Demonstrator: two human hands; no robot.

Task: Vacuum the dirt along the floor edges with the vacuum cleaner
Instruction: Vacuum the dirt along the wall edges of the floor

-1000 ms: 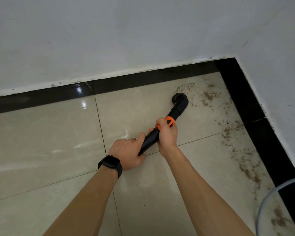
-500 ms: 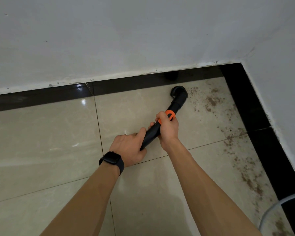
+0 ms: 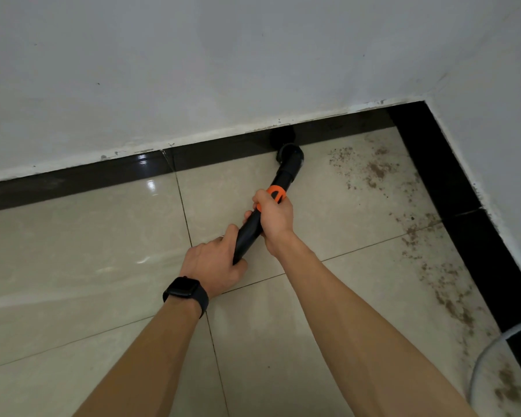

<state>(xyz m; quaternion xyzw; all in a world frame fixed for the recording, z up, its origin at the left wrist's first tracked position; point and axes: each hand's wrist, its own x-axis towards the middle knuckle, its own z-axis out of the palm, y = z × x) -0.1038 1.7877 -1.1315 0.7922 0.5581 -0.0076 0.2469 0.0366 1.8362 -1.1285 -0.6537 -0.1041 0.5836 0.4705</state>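
Head view: my left hand (image 3: 214, 263) and right hand (image 3: 275, 218) both grip the vacuum tube (image 3: 248, 236), nozzle (image 3: 292, 155) at the skirting (image 3: 73, 182) on the floor's (image 3: 73, 251) far edge; dirt (image 3: 376, 170) lies toward the far right corner.

Black vacuum wand (image 3: 286, 173), orange collar (image 3: 275, 192); beige tiles (image 3: 73, 251), brown dirt (image 3: 376, 170).

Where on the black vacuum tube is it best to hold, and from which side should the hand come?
Grip the straight tube just behind the orange ring, from above, wrapping round it. It slants up toward the person, and its bent nozzle is at the skirting. The left hand and right hand hold there.
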